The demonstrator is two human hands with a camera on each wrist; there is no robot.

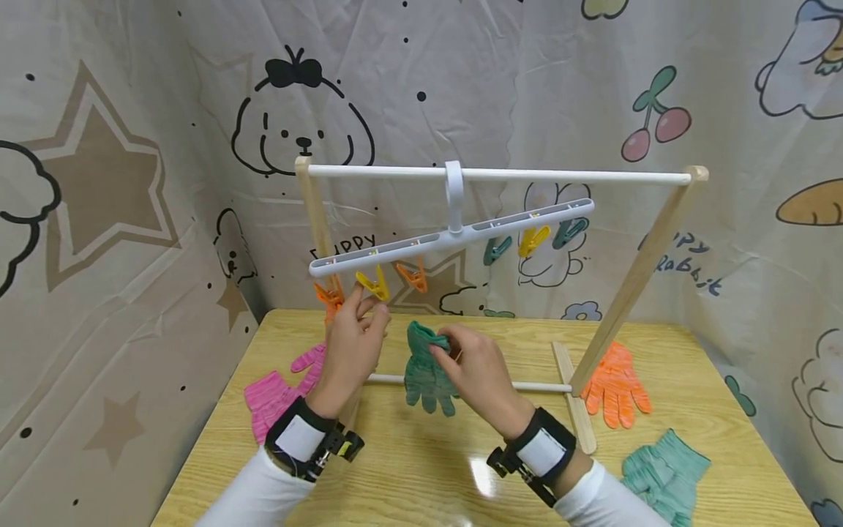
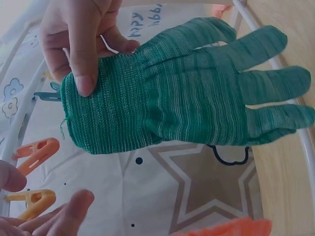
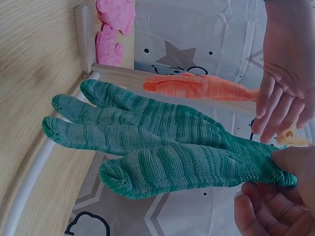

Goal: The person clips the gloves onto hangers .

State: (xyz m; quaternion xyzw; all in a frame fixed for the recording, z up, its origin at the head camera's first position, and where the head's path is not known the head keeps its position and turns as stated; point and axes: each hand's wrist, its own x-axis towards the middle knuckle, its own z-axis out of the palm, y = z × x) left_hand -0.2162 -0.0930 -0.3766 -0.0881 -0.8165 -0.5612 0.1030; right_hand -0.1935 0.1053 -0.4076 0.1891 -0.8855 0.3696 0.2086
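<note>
My right hand (image 1: 479, 366) pinches the cuff of a green knit glove (image 1: 426, 369) between thumb and fingers; the glove's fingers hang downward. My left hand (image 1: 352, 337) is raised beside a yellow clothespin (image 1: 374, 284) under the grey hanger (image 1: 395, 252). In the left wrist view its thumb and fingers lie around the yellow clothespin (image 2: 35, 202) without a visible grip. An orange clothespin (image 1: 413, 277) hangs just to the right. At the hanger's left end, an orange glove (image 3: 197, 87) hangs, mostly hidden by my left hand in the head view.
The hanger hooks over the white bar (image 1: 566, 176) of a wooden stand (image 1: 626, 293). Teal clothespins (image 1: 570, 233) and another yellow one (image 1: 533, 240) hang on its right half. On the table (image 1: 408, 468) lie pink gloves (image 1: 273, 399), an orange glove (image 1: 615, 388) and a green glove (image 1: 667, 476).
</note>
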